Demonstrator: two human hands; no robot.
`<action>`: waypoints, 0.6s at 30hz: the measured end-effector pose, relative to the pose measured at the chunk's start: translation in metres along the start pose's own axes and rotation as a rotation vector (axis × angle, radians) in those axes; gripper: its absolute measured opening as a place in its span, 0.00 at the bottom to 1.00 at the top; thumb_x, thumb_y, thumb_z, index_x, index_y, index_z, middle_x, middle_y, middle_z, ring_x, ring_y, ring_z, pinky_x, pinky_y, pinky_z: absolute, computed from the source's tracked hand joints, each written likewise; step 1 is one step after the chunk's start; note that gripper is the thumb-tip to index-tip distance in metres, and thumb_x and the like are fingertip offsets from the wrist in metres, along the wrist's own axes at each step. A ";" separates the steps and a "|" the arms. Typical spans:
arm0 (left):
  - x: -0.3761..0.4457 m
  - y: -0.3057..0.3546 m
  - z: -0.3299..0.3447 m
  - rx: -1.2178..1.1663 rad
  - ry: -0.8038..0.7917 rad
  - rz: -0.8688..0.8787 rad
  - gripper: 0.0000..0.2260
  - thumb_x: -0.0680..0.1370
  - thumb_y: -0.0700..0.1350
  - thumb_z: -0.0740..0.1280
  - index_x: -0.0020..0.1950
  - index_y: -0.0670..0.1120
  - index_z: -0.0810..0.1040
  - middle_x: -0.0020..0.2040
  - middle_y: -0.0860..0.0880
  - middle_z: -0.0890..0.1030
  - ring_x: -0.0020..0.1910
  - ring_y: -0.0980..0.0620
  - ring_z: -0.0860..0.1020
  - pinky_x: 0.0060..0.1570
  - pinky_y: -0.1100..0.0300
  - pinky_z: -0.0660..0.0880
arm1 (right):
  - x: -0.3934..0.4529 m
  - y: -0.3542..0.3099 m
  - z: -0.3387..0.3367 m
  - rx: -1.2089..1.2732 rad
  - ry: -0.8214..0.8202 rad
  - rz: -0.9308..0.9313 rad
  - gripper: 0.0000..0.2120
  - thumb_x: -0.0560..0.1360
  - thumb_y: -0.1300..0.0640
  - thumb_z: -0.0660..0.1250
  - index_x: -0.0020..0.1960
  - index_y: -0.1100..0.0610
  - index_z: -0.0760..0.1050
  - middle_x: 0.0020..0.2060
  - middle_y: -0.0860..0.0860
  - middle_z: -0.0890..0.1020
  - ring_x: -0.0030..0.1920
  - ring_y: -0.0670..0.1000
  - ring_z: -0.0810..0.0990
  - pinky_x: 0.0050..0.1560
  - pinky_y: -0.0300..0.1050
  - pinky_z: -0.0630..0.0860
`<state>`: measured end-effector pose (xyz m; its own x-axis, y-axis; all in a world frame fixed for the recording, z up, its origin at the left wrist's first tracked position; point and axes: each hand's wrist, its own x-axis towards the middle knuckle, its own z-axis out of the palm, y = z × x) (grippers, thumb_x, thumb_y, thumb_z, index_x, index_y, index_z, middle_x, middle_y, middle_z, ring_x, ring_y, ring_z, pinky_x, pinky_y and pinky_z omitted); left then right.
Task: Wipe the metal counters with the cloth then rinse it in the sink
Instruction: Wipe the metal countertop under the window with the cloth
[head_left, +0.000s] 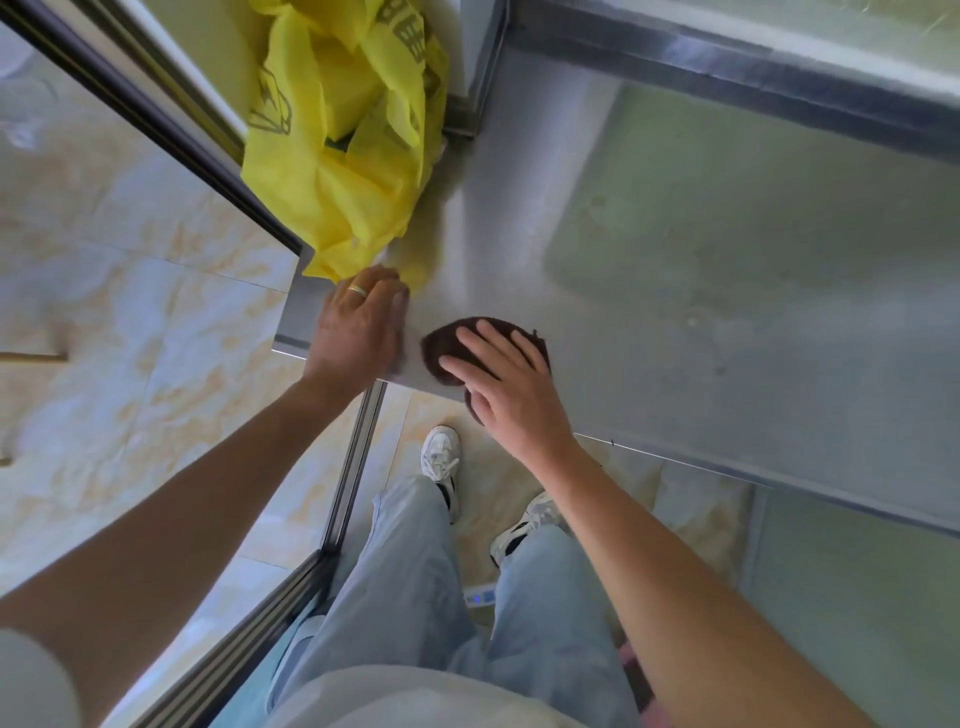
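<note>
Right hand (506, 387) presses flat, fingers spread, on the dark brown cloth (447, 345) at the steel worktop (675, 322) edge; left hand (358, 327) fingers touch the yellow plastic bag (343, 171), print unreadable.

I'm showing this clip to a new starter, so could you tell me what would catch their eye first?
Probably the bright yellow bag, slumped at the far left corner of the metal counter, with the left hand at its lower edge. Next, the right hand pressed flat on a dark brown cloth at the counter's near edge.
</note>
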<state>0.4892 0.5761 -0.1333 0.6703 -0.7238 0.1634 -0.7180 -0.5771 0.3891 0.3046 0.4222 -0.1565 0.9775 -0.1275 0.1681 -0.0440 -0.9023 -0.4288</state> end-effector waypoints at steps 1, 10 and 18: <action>-0.002 0.001 0.001 0.006 -0.001 -0.010 0.11 0.83 0.43 0.59 0.55 0.40 0.80 0.60 0.42 0.80 0.53 0.37 0.79 0.55 0.45 0.76 | -0.012 0.011 -0.009 -0.015 -0.008 -0.004 0.19 0.80 0.61 0.64 0.68 0.49 0.79 0.74 0.50 0.74 0.78 0.54 0.67 0.76 0.59 0.64; 0.002 -0.005 -0.006 0.016 -0.072 0.008 0.17 0.82 0.48 0.54 0.53 0.43 0.81 0.60 0.44 0.82 0.54 0.38 0.80 0.51 0.45 0.78 | -0.085 0.069 -0.054 -0.098 0.041 0.137 0.20 0.80 0.64 0.63 0.69 0.52 0.79 0.75 0.53 0.74 0.78 0.55 0.68 0.71 0.63 0.67; -0.009 -0.023 0.012 0.019 -0.034 -0.018 0.05 0.80 0.44 0.70 0.55 0.48 0.78 0.62 0.51 0.79 0.61 0.44 0.79 0.55 0.46 0.76 | 0.007 -0.026 0.009 -0.082 0.092 0.225 0.21 0.79 0.59 0.65 0.71 0.50 0.77 0.77 0.52 0.71 0.79 0.56 0.65 0.75 0.60 0.64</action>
<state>0.4972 0.5913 -0.1544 0.6765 -0.7257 0.1253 -0.7097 -0.5970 0.3740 0.3149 0.4488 -0.1519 0.9185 -0.3624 0.1584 -0.2786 -0.8771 -0.3913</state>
